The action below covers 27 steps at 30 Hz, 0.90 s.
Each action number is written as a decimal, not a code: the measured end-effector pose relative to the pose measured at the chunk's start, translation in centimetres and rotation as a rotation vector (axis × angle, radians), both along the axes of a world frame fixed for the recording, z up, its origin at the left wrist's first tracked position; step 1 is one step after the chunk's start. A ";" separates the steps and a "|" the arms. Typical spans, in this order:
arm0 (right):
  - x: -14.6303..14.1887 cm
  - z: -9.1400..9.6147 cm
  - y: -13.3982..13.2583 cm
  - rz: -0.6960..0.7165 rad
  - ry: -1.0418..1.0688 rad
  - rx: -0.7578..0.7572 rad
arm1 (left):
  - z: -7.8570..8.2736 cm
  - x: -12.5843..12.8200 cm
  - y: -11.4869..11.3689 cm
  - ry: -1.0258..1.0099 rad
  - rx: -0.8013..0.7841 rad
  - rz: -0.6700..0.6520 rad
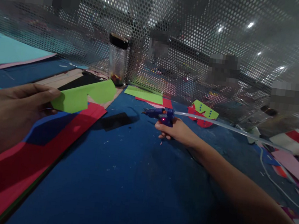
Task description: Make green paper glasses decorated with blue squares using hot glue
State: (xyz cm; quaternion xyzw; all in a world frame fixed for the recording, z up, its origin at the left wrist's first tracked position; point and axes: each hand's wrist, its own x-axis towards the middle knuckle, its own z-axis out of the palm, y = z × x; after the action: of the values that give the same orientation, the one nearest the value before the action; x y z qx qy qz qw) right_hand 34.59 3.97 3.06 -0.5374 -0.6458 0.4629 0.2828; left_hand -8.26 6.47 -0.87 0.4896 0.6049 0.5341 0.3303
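Note:
My left hand (21,111) pinches one end of a lime-green paper piece (86,96), raised above stacked sheets. Red paper (3,170) and a blue sheet (51,127) lie below it. In my right hand (175,131) is a blue hot glue gun (162,115), its nozzle pointing left and a small red light glowing on its body. A long clear glue stick (219,122) runs out of its back to the right. A small black rectangle (117,121) lies on the blue tabletop (130,182), left of the nozzle.
Against the perforated metal screen (176,68) stands a clear jar (117,61) with a black lid. Green paper (143,94) and a dotted red-and-green cutout (204,113) lie near it. Light-blue sheets (12,49) rest far left. Paper scraps (292,166) and a white cord (267,172) lie right.

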 end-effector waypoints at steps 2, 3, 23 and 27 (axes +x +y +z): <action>0.1 0.6 -1.1 -0.008 -0.008 0.036 | 0.7 1.1 -0.8 -0.128 0.028 -0.006; 0.1 1.0 -1.7 -0.020 -0.005 0.055 | 1.2 1.8 -1.2 -0.139 0.021 -0.039; -0.5 2.4 -17.6 -0.052 -0.180 0.386 | 3.7 9.5 -7.4 0.108 0.121 -0.531; -0.3 1.6 -17.5 0.034 -0.226 0.473 | 3.7 9.7 -7.8 0.099 0.119 -0.539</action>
State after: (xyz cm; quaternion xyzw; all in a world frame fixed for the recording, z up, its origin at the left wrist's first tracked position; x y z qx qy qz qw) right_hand 34.28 -13.53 4.69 -0.4936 -0.7724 0.2410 0.3189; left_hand 1.44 -1.32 2.86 0.6770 0.4357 0.4370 0.4011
